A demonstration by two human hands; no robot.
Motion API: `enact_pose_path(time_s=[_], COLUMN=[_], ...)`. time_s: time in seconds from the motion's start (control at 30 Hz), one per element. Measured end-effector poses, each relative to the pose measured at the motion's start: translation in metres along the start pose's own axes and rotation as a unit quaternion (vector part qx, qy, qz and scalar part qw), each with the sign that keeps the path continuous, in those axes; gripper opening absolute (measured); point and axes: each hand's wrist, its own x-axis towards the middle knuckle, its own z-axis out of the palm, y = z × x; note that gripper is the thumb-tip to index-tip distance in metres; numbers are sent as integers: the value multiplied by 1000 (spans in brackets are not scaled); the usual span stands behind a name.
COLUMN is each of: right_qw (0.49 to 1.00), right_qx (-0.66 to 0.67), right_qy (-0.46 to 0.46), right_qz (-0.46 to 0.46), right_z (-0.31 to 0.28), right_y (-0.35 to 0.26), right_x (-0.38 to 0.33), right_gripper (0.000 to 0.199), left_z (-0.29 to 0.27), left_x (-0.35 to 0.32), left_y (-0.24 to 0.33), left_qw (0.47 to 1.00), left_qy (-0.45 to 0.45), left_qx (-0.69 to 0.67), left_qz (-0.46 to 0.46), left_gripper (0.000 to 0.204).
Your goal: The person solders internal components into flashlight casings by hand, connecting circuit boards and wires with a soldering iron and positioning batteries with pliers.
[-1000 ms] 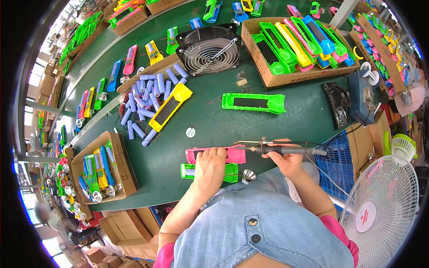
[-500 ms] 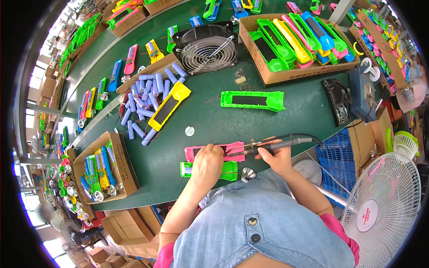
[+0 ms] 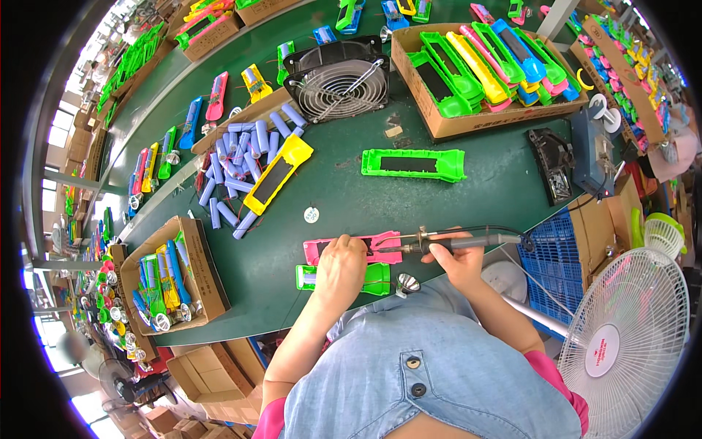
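My right hand (image 3: pixel 458 262) is closed around a soldering iron (image 3: pixel 479 241) with a thin metal feed tube along its front. The iron's tip points left into a pink flashlight casing (image 3: pixel 387 256) lying on the bench. Over the left half of that casing, my left hand (image 3: pixel 341 272) has its fingers pressed together on it; any small wire under the fingertips is hidden. Just nearer to me lies a green casing (image 3: pixel 376 279) with a blue-violet battery cell (image 3: pixel 310 279) inside, partly covered by my left hand. A silver reflector lamp head (image 3: pixel 406 284) sits at its right end.
Battery cells (image 3: pixel 238 157) lie heaped at the left beside a yellow casing (image 3: pixel 278 175). Farther off are a green casing (image 3: pixel 413 164), a black fan (image 3: pixel 340 88) and a carton (image 3: pixel 504 121) of casings. A carton (image 3: pixel 208 271) stands left; a white fan (image 3: pixel 629 344) stands right.
My right hand and the soldering iron have shifted slightly right, and the iron's back end has dropped nearer to me. My left hand stays almost in place on the pink casing.
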Motion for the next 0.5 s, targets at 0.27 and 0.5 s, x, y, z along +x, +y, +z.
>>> enact_pose_path(time_s=[0.27,0.5], right_qw=[936,894], right_qx=[-294,-365], right_qy=[-135,-231], right_qz=[-140,-122], right_z=[32,41], right_y=[-19,-6], right_x=[-8,-8], right_gripper=[51,80], left_z=[1,-9], left_x=[-1,-4], left_y=[2,1], left_qw=[1000,1000], left_qy=[5,-16], left_qx=[16,27], left_qz=[-8,0], left_gripper=[2,5])
